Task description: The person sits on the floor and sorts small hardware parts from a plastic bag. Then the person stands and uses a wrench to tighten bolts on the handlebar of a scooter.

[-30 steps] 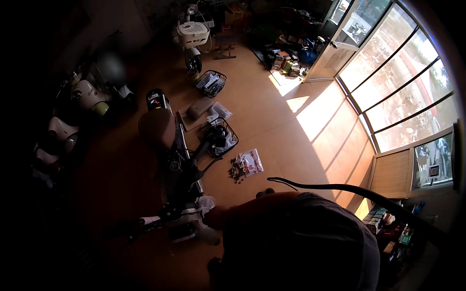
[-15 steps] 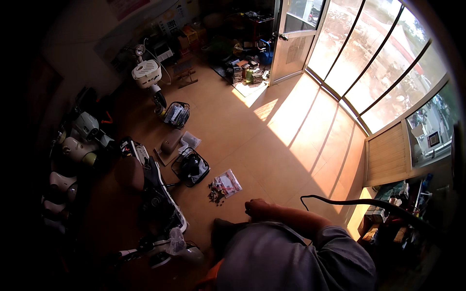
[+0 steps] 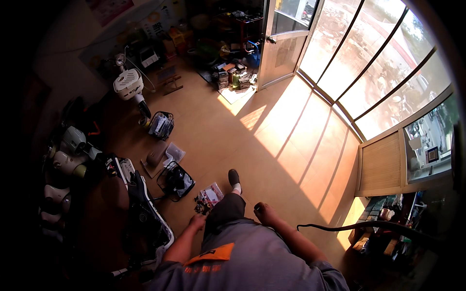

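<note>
My left hand [image 3: 197,222] hangs beside my left thigh with its fingers curled; whatever may be in it is too small to make out. Over the floor to the right of my leg is my right hand [image 3: 265,213], closed, with a dark patch at its fingers that could be a small thing or shadow. Just beyond my left hand, a clear plastic bag [image 3: 211,194] with red and white print lies flat on the tiles. Small dark loose parts [image 3: 201,205] are scattered against it. My shoe [image 3: 234,177] stands to the right of the bag.
On the left stands a dark scooter [image 3: 150,208], with more scooters [image 3: 68,165] behind it. A black wire basket [image 3: 176,181] and another filled basket [image 3: 161,125] sit on the floor. A black hose [image 3: 359,226] stretches at right, near a cluttered shelf [image 3: 388,218]. The door [image 3: 284,53] is far ahead.
My left arm and hand have come into view, and my leg has stepped forward beside the plastic bag. The room has shifted leftward in view. My right hand stays closed.
</note>
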A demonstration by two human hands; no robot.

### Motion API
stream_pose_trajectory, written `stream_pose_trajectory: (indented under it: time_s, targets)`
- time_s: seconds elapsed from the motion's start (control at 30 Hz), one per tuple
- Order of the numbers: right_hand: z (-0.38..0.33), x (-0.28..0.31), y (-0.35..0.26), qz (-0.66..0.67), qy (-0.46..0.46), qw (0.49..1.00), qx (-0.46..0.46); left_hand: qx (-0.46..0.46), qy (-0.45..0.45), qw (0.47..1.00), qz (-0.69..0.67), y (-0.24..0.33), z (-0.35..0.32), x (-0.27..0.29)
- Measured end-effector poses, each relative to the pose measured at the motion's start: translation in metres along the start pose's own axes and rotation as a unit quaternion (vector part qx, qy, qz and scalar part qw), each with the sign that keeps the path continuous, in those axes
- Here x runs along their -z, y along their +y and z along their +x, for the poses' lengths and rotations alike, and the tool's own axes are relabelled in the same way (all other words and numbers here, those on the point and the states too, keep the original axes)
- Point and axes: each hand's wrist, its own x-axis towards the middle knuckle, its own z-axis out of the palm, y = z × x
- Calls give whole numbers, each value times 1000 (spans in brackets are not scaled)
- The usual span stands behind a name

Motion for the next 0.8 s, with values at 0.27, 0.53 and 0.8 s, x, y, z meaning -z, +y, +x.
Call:
stream_pose_trajectory:
  time_s: [0.27, 0.53, 0.8]
  targets:
    - [160, 97, -29, 21, 9, 997, -79, -11, -20, 994, 110, 103, 78, 19]
    - [334, 202, -85, 57, 81, 990, -101, -26, -18, 999, -6, 278, 216, 144]
    - [491, 237, -101, -53, 69, 995, -47, -57, -11, 974, -220, 453, 291, 186]
